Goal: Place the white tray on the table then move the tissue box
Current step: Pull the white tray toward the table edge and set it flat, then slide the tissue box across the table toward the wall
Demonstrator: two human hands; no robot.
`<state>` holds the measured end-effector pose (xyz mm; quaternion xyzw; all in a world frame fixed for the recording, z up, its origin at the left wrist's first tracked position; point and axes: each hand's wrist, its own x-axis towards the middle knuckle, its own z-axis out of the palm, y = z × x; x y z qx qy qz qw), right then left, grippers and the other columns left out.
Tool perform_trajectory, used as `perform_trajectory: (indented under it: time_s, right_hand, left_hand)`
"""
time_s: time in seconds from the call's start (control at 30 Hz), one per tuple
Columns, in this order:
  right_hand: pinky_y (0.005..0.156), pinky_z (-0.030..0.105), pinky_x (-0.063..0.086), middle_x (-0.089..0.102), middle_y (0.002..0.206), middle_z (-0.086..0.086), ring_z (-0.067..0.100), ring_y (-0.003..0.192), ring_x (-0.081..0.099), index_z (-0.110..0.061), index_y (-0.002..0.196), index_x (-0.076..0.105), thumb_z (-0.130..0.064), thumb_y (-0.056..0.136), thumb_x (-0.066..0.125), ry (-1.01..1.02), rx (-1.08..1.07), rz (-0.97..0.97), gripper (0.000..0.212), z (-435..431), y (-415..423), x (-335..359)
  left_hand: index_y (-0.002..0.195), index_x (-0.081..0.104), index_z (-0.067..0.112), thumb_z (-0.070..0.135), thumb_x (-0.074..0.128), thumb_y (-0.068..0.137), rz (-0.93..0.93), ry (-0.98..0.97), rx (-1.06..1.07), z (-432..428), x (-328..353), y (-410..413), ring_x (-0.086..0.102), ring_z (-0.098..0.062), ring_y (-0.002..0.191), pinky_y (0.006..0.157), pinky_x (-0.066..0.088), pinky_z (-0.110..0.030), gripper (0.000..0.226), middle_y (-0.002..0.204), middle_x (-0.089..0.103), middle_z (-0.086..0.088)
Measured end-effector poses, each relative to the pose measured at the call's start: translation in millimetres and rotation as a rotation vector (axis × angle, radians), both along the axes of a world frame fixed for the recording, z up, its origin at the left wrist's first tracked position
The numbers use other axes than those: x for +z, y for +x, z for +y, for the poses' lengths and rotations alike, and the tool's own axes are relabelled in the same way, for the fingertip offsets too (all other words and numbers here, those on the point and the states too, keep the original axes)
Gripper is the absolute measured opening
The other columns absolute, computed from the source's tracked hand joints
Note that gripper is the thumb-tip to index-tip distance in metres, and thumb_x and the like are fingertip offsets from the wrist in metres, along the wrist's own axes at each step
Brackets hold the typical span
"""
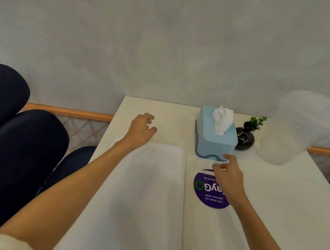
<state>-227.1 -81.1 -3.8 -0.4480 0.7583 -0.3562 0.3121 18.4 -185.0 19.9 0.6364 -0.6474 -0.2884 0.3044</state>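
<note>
A white tray [149,194] lies flat on the white table [273,205], along its left side. A light blue tissue box [215,141] with a white tissue sticking up stands at the back of the table, right of the tray's far end. My left hand [141,128] hovers past the tray's far left corner, fingers apart and holding nothing. My right hand [228,173] is just in front of the tissue box, fingers loosely curled, its fingertips close to the box's lower front edge. Whether they touch it is unclear.
A black round vase [244,139] with a green sprig stands right behind the tissue box. A purple round sticker [206,191] is on the table under my right hand. A blurred white shape [305,128] sits at the back right. Dark blue chairs [16,151] stand left of the table.
</note>
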Motion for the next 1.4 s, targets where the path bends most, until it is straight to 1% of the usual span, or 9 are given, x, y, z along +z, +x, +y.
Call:
perform_trajectory:
  time_s: [0.3, 0.5, 0.57, 0.73, 0.9, 1.0, 1.13, 1.27, 1.4]
  right_hand:
    - [0.092, 0.042, 0.053, 0.055, 0.13, 0.007, 0.019, 0.105, 0.054, -0.021, 0.143, 0.027, -0.03, 0.09, 0.057, -0.221, -0.243, -0.432, 0.062, -45, 6, -16]
    - [0.066, 0.028, 0.048, 0.044, 0.135, 0.01, 0.028, 0.102, 0.056, -0.025, 0.148, 0.021, -0.043, 0.091, 0.051, -0.155, -0.309, -0.429, 0.067, -57, 6, -39]
    - [0.057, 0.023, 0.041, 0.041, 0.135, 0.009, 0.028, 0.1, 0.056, -0.026, 0.149, 0.018, -0.045, 0.092, 0.047, -0.14, -0.313, -0.414, 0.067, -59, 6, -40]
    - [0.08, 0.033, 0.039, 0.027, 0.145, 0.01, 0.026, 0.105, 0.048, -0.028, 0.151, 0.008, -0.053, 0.092, 0.041, -0.089, -0.34, -0.483, 0.073, -69, 7, -36]
    - [0.09, 0.038, 0.04, 0.024, 0.148, 0.013, 0.034, 0.126, 0.04, -0.024, 0.152, 0.002, -0.056, 0.092, 0.037, -0.065, -0.411, -0.474, 0.077, -82, 13, -33]
    - [0.1, 0.049, 0.044, 0.029, 0.146, 0.014, 0.036, 0.127, 0.039, -0.025, 0.151, 0.005, -0.055, 0.09, 0.041, -0.072, -0.42, -0.432, 0.077, -93, 17, -33]
    - [0.093, 0.048, 0.05, 0.044, 0.137, 0.012, 0.034, 0.119, 0.046, -0.029, 0.147, 0.014, -0.053, 0.082, 0.045, -0.12, -0.336, -0.405, 0.076, -104, 24, -27]
    - [0.067, 0.029, 0.049, 0.053, 0.125, 0.01, 0.027, 0.104, 0.054, -0.022, 0.144, 0.022, -0.041, 0.089, 0.049, -0.103, -0.231, -0.427, 0.065, -128, 37, -19]
    - [0.059, 0.025, 0.043, 0.053, 0.113, 0.003, 0.022, 0.095, 0.053, -0.022, 0.142, 0.028, -0.039, 0.089, 0.051, -0.099, -0.038, -0.428, 0.061, -180, 99, 3]
  left_hand:
    - [0.146, 0.032, 0.013, 0.039, 0.053, 0.093, 0.348, 0.165, -0.095, -95, 12, -119, 0.045, -0.026, 0.132, 0.1, 0.038, -0.032, 0.063, 0.148, 0.042, -0.007]
    - [0.151, 0.023, 0.018, 0.031, 0.042, 0.096, 0.403, 0.312, -0.189, -125, -13, -155, 0.032, -0.023, 0.142, 0.105, 0.029, -0.031, 0.06, 0.156, 0.03, -0.002]
    - [0.147, 0.032, 0.019, 0.029, 0.038, 0.096, 0.449, 0.356, -0.211, -130, -18, -162, 0.037, -0.021, 0.137, 0.097, 0.031, -0.029, 0.052, 0.153, 0.035, -0.002]
    - [0.11, 0.05, 0.019, 0.03, 0.039, 0.094, 0.5, 0.365, -0.189, -129, -23, -162, 0.049, -0.013, 0.091, 0.065, 0.035, -0.025, 0.022, 0.113, 0.054, -0.001]
    - [0.124, 0.05, 0.018, 0.039, 0.048, 0.087, 0.458, 0.331, -0.148, -123, -31, -139, 0.051, -0.014, 0.094, 0.069, 0.038, -0.028, 0.042, 0.118, 0.054, 0.0]
    - [0.13, 0.047, 0.019, 0.045, 0.05, 0.086, 0.397, 0.316, -0.131, -117, -33, -119, 0.051, -0.021, 0.114, 0.093, 0.047, -0.038, 0.051, 0.13, 0.046, -0.003]
    - [0.135, 0.044, 0.017, 0.044, 0.05, 0.091, 0.326, 0.265, -0.063, -107, -34, -90, 0.047, -0.019, 0.112, 0.093, 0.043, -0.034, 0.052, 0.121, 0.04, 0.001]
    - [0.132, 0.047, 0.014, 0.043, 0.051, 0.091, 0.278, 0.184, 0.036, -103, -18, -52, 0.046, -0.018, 0.107, 0.085, 0.037, -0.03, 0.05, 0.118, 0.042, -0.001]
    - [0.129, 0.047, 0.014, 0.045, 0.055, 0.088, 0.287, 0.091, 0.192, -124, -16, 34, 0.051, -0.022, 0.11, 0.096, 0.05, -0.04, 0.052, 0.119, 0.045, -0.002]
